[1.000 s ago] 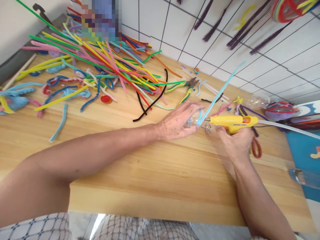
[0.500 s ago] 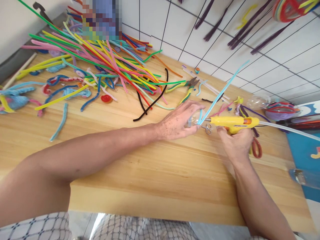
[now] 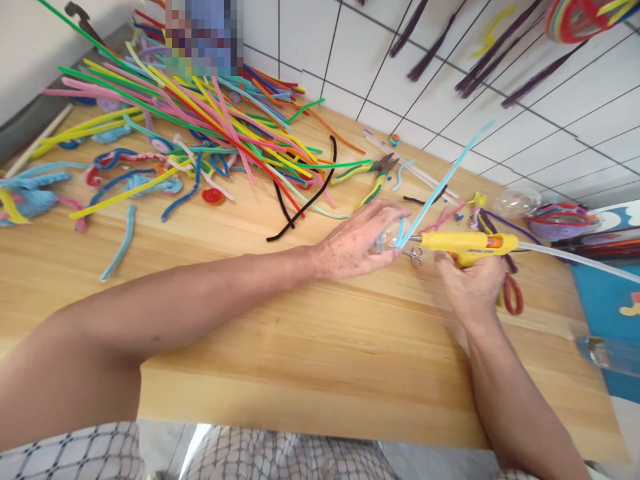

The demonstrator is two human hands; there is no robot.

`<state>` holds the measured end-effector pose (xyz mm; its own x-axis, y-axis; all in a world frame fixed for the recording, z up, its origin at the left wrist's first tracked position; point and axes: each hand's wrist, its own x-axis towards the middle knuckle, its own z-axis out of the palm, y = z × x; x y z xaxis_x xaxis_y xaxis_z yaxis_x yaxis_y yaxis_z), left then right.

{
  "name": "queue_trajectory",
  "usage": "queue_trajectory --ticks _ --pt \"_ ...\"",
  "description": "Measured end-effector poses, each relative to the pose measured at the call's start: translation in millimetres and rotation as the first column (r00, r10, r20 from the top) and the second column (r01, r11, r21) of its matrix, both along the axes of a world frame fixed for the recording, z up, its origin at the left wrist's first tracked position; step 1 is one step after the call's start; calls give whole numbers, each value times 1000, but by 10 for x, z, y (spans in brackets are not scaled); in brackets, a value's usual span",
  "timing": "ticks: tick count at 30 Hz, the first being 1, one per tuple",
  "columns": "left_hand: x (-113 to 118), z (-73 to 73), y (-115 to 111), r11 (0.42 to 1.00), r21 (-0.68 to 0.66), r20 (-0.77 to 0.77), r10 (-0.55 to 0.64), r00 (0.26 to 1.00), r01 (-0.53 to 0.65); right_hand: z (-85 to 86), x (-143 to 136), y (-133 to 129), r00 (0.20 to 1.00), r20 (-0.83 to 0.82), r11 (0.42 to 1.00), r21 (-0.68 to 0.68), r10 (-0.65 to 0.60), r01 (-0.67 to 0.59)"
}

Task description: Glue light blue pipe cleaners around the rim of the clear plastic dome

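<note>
My left hand (image 3: 353, 243) is closed round a small clear round object (image 3: 390, 238) with light blue pipe cleaner on it. A long end of the light blue pipe cleaner (image 3: 445, 183) sticks up to the right from its fingertips. In my right hand (image 3: 475, 287) is a yellow glue gun (image 3: 465, 244), its metal nozzle pointing left, close beside the pipe cleaner at my left fingertips. A clear glue stick (image 3: 575, 257) trails out of the back of the gun. Small scissors (image 3: 416, 256) lie just beneath the nozzle.
A large heap of coloured pipe cleaners (image 3: 200, 120) covers the back left. Green-yellow pliers (image 3: 373, 177) lie behind my left hand. At the right are a clear ball (image 3: 517, 202), a striped purple ball (image 3: 563, 223), red-handled scissors (image 3: 513, 295) and a blue mat (image 3: 600, 300).
The upper tip of the light blue pipe cleaner has shifted slightly left. Both hands and the glue gun stay almost where they were.
</note>
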<state>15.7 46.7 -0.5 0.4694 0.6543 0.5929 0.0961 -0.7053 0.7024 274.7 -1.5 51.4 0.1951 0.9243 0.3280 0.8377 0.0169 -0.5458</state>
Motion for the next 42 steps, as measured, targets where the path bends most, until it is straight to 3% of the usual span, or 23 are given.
queue_trajectory --ticks 12,42 --pt "-5 27 -7 1000 -10 -56 18 998 -18 5 -26 -3 1000 -26 1000 -9 -11 10" --pt "4 -18 0 1000 22 -20 12 1000 -11 -129 110 0 1000 12 998 61 26 -26"
